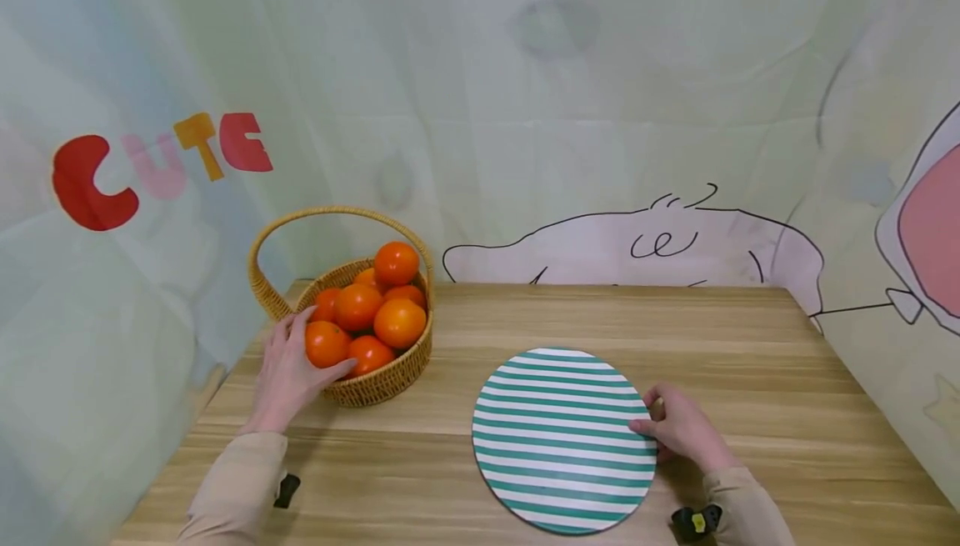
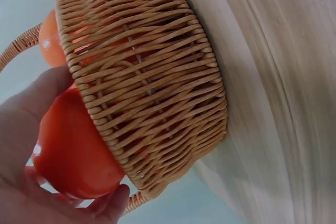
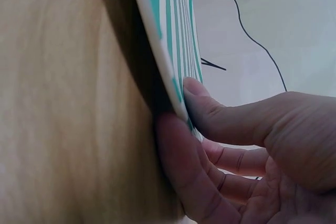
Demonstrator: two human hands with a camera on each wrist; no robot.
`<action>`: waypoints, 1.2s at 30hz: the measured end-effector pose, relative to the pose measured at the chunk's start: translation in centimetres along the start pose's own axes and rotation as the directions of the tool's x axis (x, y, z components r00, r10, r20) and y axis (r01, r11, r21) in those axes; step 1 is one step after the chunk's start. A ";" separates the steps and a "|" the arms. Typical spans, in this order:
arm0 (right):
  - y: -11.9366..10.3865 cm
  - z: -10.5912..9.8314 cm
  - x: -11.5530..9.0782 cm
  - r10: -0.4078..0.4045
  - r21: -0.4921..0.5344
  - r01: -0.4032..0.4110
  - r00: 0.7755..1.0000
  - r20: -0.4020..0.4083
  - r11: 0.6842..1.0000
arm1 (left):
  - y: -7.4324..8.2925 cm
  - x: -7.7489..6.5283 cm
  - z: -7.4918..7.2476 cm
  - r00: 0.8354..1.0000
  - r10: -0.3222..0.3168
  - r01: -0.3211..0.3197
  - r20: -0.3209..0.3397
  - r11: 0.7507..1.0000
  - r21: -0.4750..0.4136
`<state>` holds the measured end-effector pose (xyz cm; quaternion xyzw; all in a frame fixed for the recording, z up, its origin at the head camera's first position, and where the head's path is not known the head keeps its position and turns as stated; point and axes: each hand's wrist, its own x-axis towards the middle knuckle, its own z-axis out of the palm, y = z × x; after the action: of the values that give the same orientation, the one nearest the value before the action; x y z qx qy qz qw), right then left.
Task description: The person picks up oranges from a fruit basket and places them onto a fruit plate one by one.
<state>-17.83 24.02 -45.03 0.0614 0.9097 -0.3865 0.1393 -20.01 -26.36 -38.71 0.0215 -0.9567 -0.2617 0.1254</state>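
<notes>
On the table's left side stands a wicker basket (image 1: 381, 388) with a tall arched handle, piled with several smooth oranges (image 1: 358, 306). My left hand (image 1: 288, 375) reaches over the basket's near-left rim. In the left wrist view its thumb and fingers curl round one orange-red orange (image 2: 79, 145) at the rim. A round placemat (image 1: 562, 438) with green and white stripes lies in front of me, right of the basket. My right hand (image 1: 682, 428) pinches its right edge. In the right wrist view the thumb lies on the striped face and a finger is tucked beneath the pale rim.
The wooden table (image 1: 420, 463) reaches back to a printed curtain (image 1: 480, 112) that hangs around the back and sides. The basket's handle (image 1: 341, 211) arches high above the fruit. A dark strap device (image 1: 696, 523) sits at the right wrist.
</notes>
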 end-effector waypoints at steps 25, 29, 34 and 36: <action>0.0 -0.1 -0.1 -0.033 -0.005 0.033 0.999 -0.005 0.999 | 3.2 -0.6 0.6 0.995 0.023 -0.040 -0.100 0.985 -0.170; 0.0 -0.1 0.0 -0.027 -0.009 0.027 1.000 -0.003 1.000 | 4.7 -0.8 1.4 0.990 0.050 -0.076 -0.131 0.976 -0.204; 0.1 -0.1 0.1 -0.031 -0.013 0.030 1.000 -0.007 0.999 | 6.6 -1.1 2.6 0.989 0.086 -0.116 -0.124 0.959 -0.258; 0.1 0.0 0.0 -0.030 -0.014 0.030 1.000 -0.005 0.999 | 7.3 -1.3 3.2 0.989 0.097 -0.125 -0.112 0.953 -0.276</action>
<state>-17.82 24.10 -45.10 0.0477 0.9135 -0.3820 0.1317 -19.42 -18.37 -37.99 -0.0377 -0.9022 -0.3865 0.1880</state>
